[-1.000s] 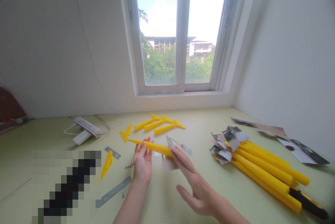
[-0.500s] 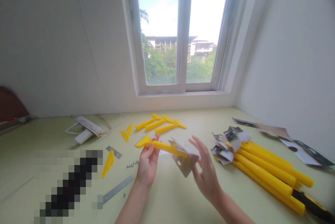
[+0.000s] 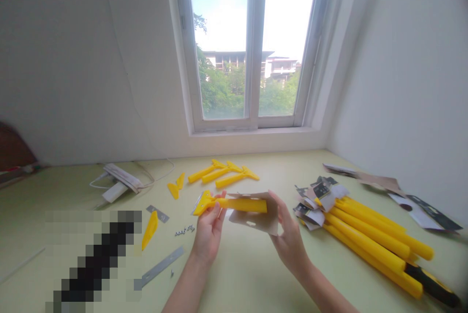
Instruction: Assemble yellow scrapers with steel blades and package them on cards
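Note:
My left hand (image 3: 208,235) is closed around the neck of a yellow scraper (image 3: 245,205), whose blade end points left and handle points right. Fingers of my right hand (image 3: 291,237) grip the right edge of a folded brown cardboard packaging card (image 3: 269,223). The card is bent around the scraper's handle, with flaps above and below it. Beyond my hands, several more yellow scrapers (image 3: 230,176) lie side by side. Left of my left hand are small screws (image 3: 184,230), a long metal blade (image 3: 163,266) and a yellow plastic blade cover (image 3: 149,230).
At right lies a pile of long yellow handles (image 3: 369,235) with card sleeves, beside a black-and-yellow tool (image 3: 433,286). Flattened cards (image 3: 426,213) lie behind it. A power strip (image 3: 122,176) with cables sits at back left. A pixelated patch hides something dark at front left.
The scraper has been turned level, its blade now facing more upward. My right hand has closed on the card, which now sits bent around the handle.

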`<state>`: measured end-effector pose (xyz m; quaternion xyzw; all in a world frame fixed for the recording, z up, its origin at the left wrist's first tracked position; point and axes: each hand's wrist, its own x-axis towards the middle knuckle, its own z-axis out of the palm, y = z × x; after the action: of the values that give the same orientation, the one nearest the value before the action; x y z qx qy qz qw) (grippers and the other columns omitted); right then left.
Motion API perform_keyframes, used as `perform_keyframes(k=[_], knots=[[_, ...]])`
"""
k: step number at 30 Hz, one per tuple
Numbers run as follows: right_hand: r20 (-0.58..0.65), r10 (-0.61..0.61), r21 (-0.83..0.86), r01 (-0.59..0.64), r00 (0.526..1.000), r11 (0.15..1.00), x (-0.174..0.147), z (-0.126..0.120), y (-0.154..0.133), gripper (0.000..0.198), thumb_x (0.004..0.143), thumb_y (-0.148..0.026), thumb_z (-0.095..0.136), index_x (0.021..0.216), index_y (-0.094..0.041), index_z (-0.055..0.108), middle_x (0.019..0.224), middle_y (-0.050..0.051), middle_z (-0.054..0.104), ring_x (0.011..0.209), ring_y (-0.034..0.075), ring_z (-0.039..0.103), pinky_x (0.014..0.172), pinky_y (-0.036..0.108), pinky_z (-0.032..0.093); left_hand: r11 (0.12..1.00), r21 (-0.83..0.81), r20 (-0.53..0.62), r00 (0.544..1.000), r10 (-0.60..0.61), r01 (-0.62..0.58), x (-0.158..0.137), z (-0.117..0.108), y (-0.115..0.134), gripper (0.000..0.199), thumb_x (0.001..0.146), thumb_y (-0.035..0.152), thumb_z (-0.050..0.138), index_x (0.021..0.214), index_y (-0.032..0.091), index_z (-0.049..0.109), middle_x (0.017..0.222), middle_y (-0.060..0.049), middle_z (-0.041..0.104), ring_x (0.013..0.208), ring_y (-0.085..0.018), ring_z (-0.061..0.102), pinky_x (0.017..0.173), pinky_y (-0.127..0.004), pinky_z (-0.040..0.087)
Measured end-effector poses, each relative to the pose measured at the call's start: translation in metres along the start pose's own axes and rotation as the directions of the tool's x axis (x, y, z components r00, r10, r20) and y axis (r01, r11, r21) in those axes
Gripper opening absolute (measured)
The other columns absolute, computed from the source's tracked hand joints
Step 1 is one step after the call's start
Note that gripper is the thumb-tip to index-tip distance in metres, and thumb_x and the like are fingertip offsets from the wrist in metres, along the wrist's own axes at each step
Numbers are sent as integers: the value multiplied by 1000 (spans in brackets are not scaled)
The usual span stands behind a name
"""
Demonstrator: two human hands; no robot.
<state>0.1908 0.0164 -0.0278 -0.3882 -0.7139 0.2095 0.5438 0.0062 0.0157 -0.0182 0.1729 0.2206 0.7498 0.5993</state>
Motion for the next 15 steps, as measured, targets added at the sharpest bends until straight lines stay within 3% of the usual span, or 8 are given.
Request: perform_keyframes(k=[3,8,15], knots=[[-37,-3,9,3,999,1000,-2,0,1,53,75,-24,50,125,-23,31,126,9,41,113,25,40,86,36,43,1000,-2,7,1000,-1,1,-2,3,0,30,69,1,56,93,19,59,104,-5,61,107,-21,49,88,-30,44],[-90,22,135,-10,996,991,-1,-1,1,55,74,-26,53,124,-24,30,123,11,42,107,23,46,83,35,45,1000,0,-13,1000,20,-20,-3,5,1,30,69,2,56,93,20,60,106,-5,60,108,-21,49,87,-30,45],[-52,75,134,-67,996,989,4,-2,-3,24,78,-25,50,101,-22,54,102,8,55,97,22,51,77,36,49,996,41,-51,996,76,-74,-1,2,2,32,68,1,57,92,23,59,104,-2,61,107,-19,49,81,-27,49]])
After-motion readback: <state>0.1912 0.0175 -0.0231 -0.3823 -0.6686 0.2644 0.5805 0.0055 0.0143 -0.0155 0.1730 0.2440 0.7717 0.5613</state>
